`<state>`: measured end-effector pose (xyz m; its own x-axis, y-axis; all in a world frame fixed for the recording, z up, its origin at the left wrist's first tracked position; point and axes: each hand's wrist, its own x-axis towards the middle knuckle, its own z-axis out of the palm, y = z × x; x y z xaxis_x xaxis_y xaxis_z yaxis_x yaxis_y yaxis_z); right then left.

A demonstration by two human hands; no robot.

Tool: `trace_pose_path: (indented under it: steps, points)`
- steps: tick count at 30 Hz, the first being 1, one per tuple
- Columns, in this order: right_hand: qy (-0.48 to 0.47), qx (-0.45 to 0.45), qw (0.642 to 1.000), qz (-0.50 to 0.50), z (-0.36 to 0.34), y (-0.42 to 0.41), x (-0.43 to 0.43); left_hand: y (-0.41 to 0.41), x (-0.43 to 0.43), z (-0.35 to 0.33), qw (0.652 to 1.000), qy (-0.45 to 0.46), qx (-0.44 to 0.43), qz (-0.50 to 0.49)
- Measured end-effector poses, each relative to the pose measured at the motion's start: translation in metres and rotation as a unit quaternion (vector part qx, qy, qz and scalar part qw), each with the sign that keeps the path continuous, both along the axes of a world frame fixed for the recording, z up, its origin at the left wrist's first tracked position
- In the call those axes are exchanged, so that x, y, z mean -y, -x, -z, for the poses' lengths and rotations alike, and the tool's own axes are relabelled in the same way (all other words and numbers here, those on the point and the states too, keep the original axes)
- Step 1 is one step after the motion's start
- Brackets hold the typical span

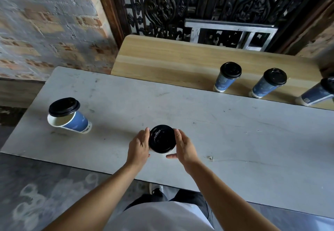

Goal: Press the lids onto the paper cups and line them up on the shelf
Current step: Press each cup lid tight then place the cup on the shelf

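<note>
A paper cup stands near the front of the grey table, almost hidden under its black lid. My left hand grips the cup's left side just below the lid. My right hand curves round the right side, fingertips on the lid's rim and thumb stretched out below it. At the table's left, a blue cup stands with a loose lid lying askew over its open mouth. On the wooden shelf behind, three lidded blue cups stand in a row.
A brick wall rises at the left, and a dark carved screen with a metal frame stands behind the shelf. The shelf's left half holds nothing. The rightmost cup is cut off by the frame's edge.
</note>
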<state>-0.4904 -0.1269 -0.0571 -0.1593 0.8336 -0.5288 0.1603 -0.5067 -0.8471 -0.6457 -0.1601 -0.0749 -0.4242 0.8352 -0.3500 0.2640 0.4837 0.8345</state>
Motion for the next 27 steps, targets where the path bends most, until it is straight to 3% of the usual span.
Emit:
trace_pose_path:
  steps: [2, 10, 13, 20, 27]
  points:
    - [0.005, 0.003, 1.000, 0.006, 0.001, 0.003, -0.001, -0.001, 0.000, 0.003, 1.000, -0.005, 0.008, 0.002]
    - [0.033, -0.020, 0.999, 0.035, 0.006, 0.004, -0.005, 0.009, -0.005, 0.012, 0.978, -0.030, -0.156, 0.139]
    - [0.039, -0.029, 0.998, 0.044, 0.009, 0.005, -0.005, 0.011, -0.004, 0.014, 0.966, -0.043, -0.209, 0.147]
    - [0.045, -0.018, 0.998, 0.047, 0.009, 0.007, -0.006, 0.011, -0.004, 0.013, 0.974, -0.048, -0.171, 0.139]
    - [0.046, -0.028, 0.997, 0.062, -0.002, 0.008, -0.004, 0.005, -0.003, 0.003, 0.993, -0.059, -0.044, 0.091]
